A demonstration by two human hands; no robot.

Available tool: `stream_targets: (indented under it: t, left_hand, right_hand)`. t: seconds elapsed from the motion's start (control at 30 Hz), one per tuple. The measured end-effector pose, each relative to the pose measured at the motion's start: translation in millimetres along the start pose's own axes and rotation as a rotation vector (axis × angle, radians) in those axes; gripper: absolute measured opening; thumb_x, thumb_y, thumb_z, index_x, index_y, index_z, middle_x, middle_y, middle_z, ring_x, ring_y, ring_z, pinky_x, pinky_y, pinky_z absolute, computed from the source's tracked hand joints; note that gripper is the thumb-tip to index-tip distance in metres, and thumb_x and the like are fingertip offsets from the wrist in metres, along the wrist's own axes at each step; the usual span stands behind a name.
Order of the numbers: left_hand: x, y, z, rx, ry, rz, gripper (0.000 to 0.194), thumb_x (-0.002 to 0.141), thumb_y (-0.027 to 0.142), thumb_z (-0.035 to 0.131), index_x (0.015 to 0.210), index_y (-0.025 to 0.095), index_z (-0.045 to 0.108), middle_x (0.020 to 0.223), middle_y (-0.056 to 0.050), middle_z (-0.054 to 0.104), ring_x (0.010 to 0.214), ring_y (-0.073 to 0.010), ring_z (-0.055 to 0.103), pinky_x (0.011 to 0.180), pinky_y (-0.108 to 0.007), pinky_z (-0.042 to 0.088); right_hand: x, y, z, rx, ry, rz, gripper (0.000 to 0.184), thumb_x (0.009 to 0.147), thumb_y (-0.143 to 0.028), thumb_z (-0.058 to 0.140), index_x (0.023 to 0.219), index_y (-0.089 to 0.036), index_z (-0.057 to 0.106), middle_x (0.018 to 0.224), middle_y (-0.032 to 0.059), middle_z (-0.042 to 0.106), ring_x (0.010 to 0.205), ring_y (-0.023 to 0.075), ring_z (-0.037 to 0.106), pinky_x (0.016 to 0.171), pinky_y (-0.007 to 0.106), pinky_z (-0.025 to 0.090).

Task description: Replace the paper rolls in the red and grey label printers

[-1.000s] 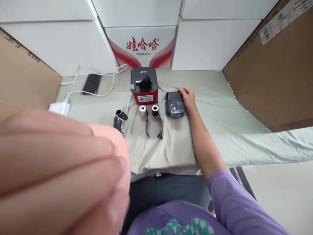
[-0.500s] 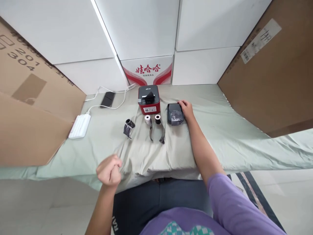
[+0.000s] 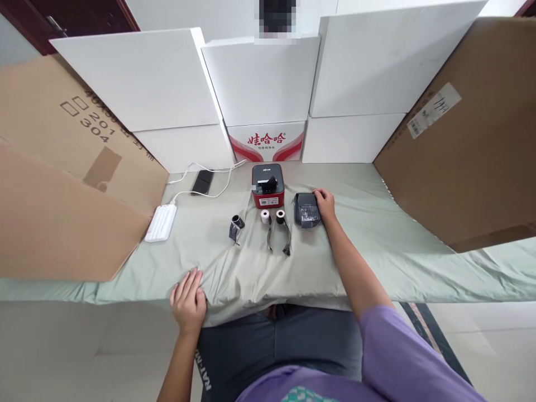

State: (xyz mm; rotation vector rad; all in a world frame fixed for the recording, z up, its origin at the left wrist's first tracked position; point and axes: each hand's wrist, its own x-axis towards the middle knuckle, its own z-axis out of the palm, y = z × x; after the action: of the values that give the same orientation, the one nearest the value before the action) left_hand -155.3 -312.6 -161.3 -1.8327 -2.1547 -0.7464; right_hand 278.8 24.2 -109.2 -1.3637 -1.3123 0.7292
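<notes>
My left hand (image 3: 188, 298) lies palm down on the front edge of the cloth-covered table, fingers stretched out and holding nothing. Against the right side of a dark grey portable printer (image 3: 305, 207) rests my right hand (image 3: 325, 203), its fingers curled at the back corner. Clear tape covers the printer's front. To its left stands a red and black receipt printer (image 3: 268, 192) with a dark strip out of its top. In front of that are a white paper roll (image 3: 265, 218) and a black-sided roll (image 3: 281, 219), both with loose tails. Another dark roll (image 3: 238, 221) tilts further left.
A white power bank (image 3: 161, 223) with a cable and a black phone (image 3: 202, 182) lie at the left. White boxes (image 3: 268, 84) wall the back; cardboard panels (image 3: 104, 184) flank both sides. A person's blurred head (image 3: 277, 17) shows behind the boxes.
My left hand has gone from a fist above the table edge to lying flat on it. My right hand stays at the portable printer. The view has tilted up.
</notes>
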Motion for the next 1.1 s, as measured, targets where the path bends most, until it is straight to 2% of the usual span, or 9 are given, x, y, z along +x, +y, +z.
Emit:
stream_targets:
  t: [0.17,0.27,0.47,0.7,0.83,0.93,1.1]
  left_hand:
    - [-1,-5,1.6,-0.005,0.007,0.006,0.047,0.094,0.026,0.043,0.134,0.024,0.067,0.138,-0.011,0.069,0.135,-0.0291,0.06,0.115,-0.046,0.038]
    - [0,-10,-3.0,0.022,-0.054,0.049,0.053,0.095,0.024,0.042,0.146,0.026,0.057,0.144,-0.01,0.065,0.138,-0.0288,0.057,0.115,-0.046,0.037]
    - [-1,-27,-7.2,0.053,-0.18,0.229,0.064,0.099,0.025,0.039,0.162,0.022,0.033,0.155,-0.012,0.055,0.146,-0.0291,0.046,0.12,-0.044,0.03]
    - [-1,-23,-10.0,0.068,-0.194,0.216,0.067,0.101,0.024,0.037,0.166,0.026,0.022,0.157,-0.011,0.051,0.148,-0.0312,0.043,0.118,-0.047,0.032]
    - [0,-20,-12.9,0.057,-0.217,0.19,0.065,0.102,0.027,0.035,0.166,0.027,0.022,0.16,-0.01,0.049,0.148,-0.0314,0.043,0.119,-0.049,0.032]
    - [1,-19,-13.5,0.046,-0.24,0.166,0.062,0.103,0.029,0.034,0.164,0.026,0.027,0.159,-0.01,0.049,0.149,-0.031,0.043,0.12,-0.049,0.031]
    - [3,-9,-14.3,0.016,-0.23,0.085,0.057,0.103,0.03,0.032,0.159,0.022,0.042,0.159,-0.012,0.05,0.151,-0.0307,0.041,0.123,-0.051,0.029]
  right_hand:
    - [-2,-3,-1,-0.038,-0.006,0.008,0.026,0.083,-0.045,0.051,0.083,-0.022,0.064,0.088,0.0054,0.07,0.089,0.0228,0.062,0.089,0.035,0.049]
    - [-3,-4,-1,-0.061,-0.026,0.003,0.027,0.084,-0.046,0.05,0.083,-0.023,0.064,0.087,0.0056,0.07,0.089,0.0236,0.062,0.088,0.036,0.048]
    - [-3,-1,0,-0.04,-0.034,-0.019,0.029,0.087,-0.047,0.049,0.084,-0.022,0.064,0.085,0.0061,0.07,0.085,0.0246,0.06,0.085,0.038,0.047]
    - [-8,-3,0,-0.022,-0.011,-0.004,0.03,0.088,-0.048,0.049,0.086,-0.022,0.064,0.086,0.006,0.07,0.086,0.0245,0.061,0.084,0.037,0.047]
    - [-15,-4,-1,0.023,0.018,0.024,0.031,0.087,-0.05,0.053,0.087,-0.021,0.065,0.087,0.0058,0.07,0.087,0.0239,0.061,0.085,0.038,0.049]
    - [-21,-3,-2,0.041,0.005,0.043,0.034,0.084,-0.052,0.056,0.091,-0.021,0.068,0.092,0.0077,0.072,0.091,0.0255,0.063,0.092,0.043,0.051]
    - [-32,-1,-5,0.181,0.003,0.072,0.049,0.079,-0.057,0.062,0.112,-0.021,0.065,0.126,0.0147,0.069,0.119,0.0286,0.064,0.112,0.05,0.046]
